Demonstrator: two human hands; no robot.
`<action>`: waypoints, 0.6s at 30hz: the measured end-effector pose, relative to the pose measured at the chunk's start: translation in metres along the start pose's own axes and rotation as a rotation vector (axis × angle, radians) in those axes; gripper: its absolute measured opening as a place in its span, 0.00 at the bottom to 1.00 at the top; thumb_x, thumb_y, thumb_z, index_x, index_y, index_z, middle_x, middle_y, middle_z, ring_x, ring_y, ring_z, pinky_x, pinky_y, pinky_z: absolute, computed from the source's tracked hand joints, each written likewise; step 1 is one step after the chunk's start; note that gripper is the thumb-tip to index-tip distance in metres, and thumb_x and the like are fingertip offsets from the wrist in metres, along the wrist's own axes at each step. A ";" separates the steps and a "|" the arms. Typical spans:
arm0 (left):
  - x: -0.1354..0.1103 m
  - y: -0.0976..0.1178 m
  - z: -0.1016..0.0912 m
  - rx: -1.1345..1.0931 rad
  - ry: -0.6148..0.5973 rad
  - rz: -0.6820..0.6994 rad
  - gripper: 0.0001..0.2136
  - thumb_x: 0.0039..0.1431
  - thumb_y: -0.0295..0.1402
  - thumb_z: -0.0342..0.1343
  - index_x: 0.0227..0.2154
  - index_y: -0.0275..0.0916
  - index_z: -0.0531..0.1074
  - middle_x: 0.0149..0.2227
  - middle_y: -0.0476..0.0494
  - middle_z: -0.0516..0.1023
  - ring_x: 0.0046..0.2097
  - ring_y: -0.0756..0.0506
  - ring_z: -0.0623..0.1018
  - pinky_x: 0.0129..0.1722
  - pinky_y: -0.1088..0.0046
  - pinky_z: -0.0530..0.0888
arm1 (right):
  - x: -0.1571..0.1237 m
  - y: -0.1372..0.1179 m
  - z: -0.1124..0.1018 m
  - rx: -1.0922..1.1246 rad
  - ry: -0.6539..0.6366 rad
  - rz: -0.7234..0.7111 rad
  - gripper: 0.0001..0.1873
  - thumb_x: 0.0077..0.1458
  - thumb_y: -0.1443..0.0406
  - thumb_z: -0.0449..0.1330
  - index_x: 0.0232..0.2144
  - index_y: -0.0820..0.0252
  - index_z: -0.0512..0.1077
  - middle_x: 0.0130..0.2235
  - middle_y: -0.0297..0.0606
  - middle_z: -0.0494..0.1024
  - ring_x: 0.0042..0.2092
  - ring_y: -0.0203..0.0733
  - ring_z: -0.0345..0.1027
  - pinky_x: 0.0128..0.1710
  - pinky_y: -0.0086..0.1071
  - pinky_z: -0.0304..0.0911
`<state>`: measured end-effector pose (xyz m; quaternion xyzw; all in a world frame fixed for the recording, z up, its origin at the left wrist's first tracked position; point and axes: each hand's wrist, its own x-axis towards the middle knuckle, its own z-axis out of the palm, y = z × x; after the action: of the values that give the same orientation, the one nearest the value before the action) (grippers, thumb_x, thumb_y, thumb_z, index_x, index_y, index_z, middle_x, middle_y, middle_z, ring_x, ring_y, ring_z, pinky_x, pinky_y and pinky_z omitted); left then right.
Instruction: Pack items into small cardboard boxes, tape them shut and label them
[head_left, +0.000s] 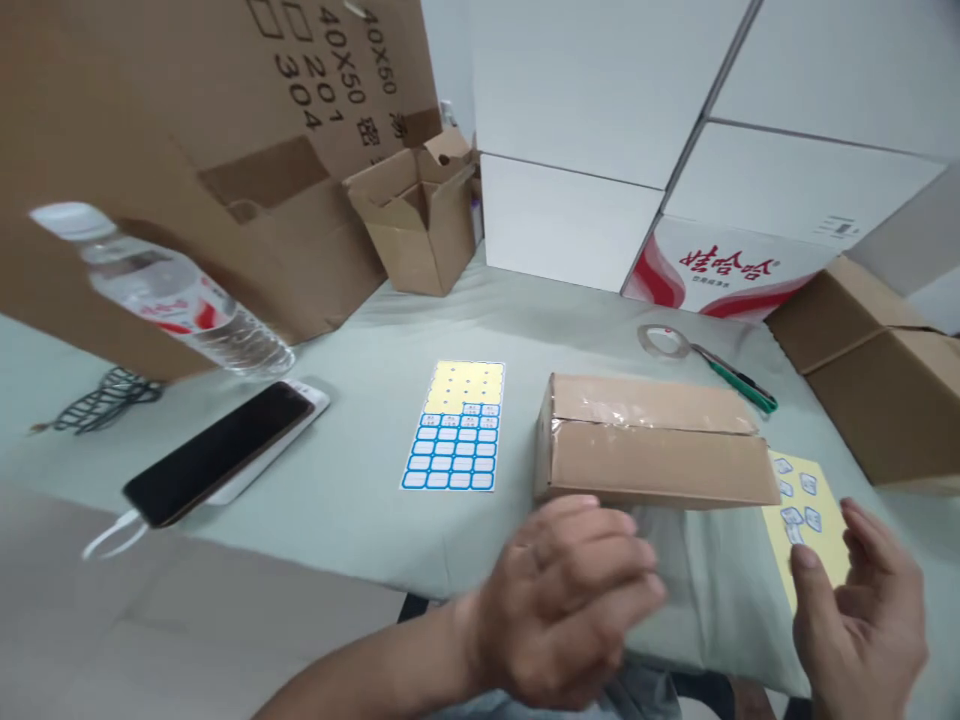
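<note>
My left hand [566, 600] is in front of the cardboard box [652, 460], its fingers curled in. Its palm faces away, so whatever is inside, if anything, is hidden. At the lower right, my right hand [862, 610] has its thumb apart from its bent fingers, with nothing visible between them. Under and beside that hand lies a yellow sheet [817, 545] bearing several small blue-edged labels. The closed box has shiny clear tape along its top seam. Left of it lies a sticker sheet [454, 440], with blue-framed labels on its lower part and bare yellow backing above.
A tape roll [664, 341] and a green-handled cutter [739, 383] lie behind the box. On the left are a water bottle [187, 300], a phone [221, 450] and a black cable [109, 398]. An open carton [420, 225] and another carton [892, 370] stand farther back.
</note>
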<state>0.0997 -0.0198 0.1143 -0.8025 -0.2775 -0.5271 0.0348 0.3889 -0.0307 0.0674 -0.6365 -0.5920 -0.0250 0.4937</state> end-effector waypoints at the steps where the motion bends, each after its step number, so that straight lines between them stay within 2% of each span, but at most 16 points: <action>1: -0.008 -0.006 -0.005 0.024 0.068 -0.131 0.13 0.64 0.26 0.43 0.42 0.41 0.72 0.37 0.45 0.80 0.48 0.47 0.79 0.52 0.66 0.75 | 0.002 -0.014 0.005 0.078 -0.007 -0.056 0.32 0.58 0.58 0.60 0.63 0.56 0.61 0.63 0.48 0.63 0.64 0.59 0.56 0.62 0.58 0.51; 3: -0.022 -0.024 -0.008 0.073 0.121 -0.446 0.13 0.63 0.24 0.45 0.43 0.43 0.72 0.39 0.44 0.80 0.46 0.46 0.79 0.48 0.65 0.77 | 0.007 -0.032 0.015 0.106 -0.060 -0.182 0.30 0.58 0.60 0.60 0.63 0.52 0.63 0.65 0.45 0.61 0.65 0.59 0.53 0.63 0.59 0.49; 4: -0.028 -0.034 -0.007 0.063 0.099 -0.579 0.13 0.62 0.23 0.46 0.44 0.42 0.72 0.42 0.42 0.80 0.48 0.45 0.79 0.49 0.64 0.77 | 0.009 -0.036 0.020 0.069 -0.114 -0.229 0.29 0.59 0.59 0.59 0.62 0.51 0.63 0.66 0.44 0.59 0.66 0.60 0.51 0.63 0.60 0.47; 6: -0.034 -0.055 -0.002 -0.047 -0.006 -0.732 0.14 0.62 0.24 0.49 0.47 0.39 0.72 0.49 0.39 0.79 0.53 0.43 0.77 0.54 0.60 0.75 | 0.013 -0.037 0.028 -0.014 -0.201 -0.278 0.27 0.61 0.57 0.57 0.62 0.51 0.64 0.67 0.44 0.57 0.67 0.60 0.50 0.63 0.60 0.46; 9: -0.037 -0.074 0.007 -0.233 -0.116 -0.788 0.14 0.60 0.26 0.53 0.49 0.37 0.73 0.53 0.37 0.78 0.56 0.42 0.76 0.58 0.58 0.73 | 0.017 -0.032 0.035 -0.067 -0.211 -0.297 0.25 0.62 0.57 0.56 0.60 0.52 0.66 0.66 0.45 0.59 0.65 0.59 0.53 0.63 0.59 0.47; 18: -0.031 -0.083 0.014 -0.375 -0.084 -0.962 0.07 0.58 0.26 0.54 0.34 0.38 0.77 0.42 0.40 0.82 0.46 0.44 0.80 0.48 0.65 0.78 | 0.014 -0.029 0.037 -0.053 -0.190 -0.281 0.24 0.61 0.59 0.59 0.58 0.54 0.68 0.65 0.46 0.60 0.65 0.56 0.53 0.63 0.56 0.48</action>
<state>0.0624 0.0429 0.0615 -0.5971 -0.5170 -0.4914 -0.3669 0.3506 -0.0017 0.0747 -0.5596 -0.7184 -0.0490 0.4103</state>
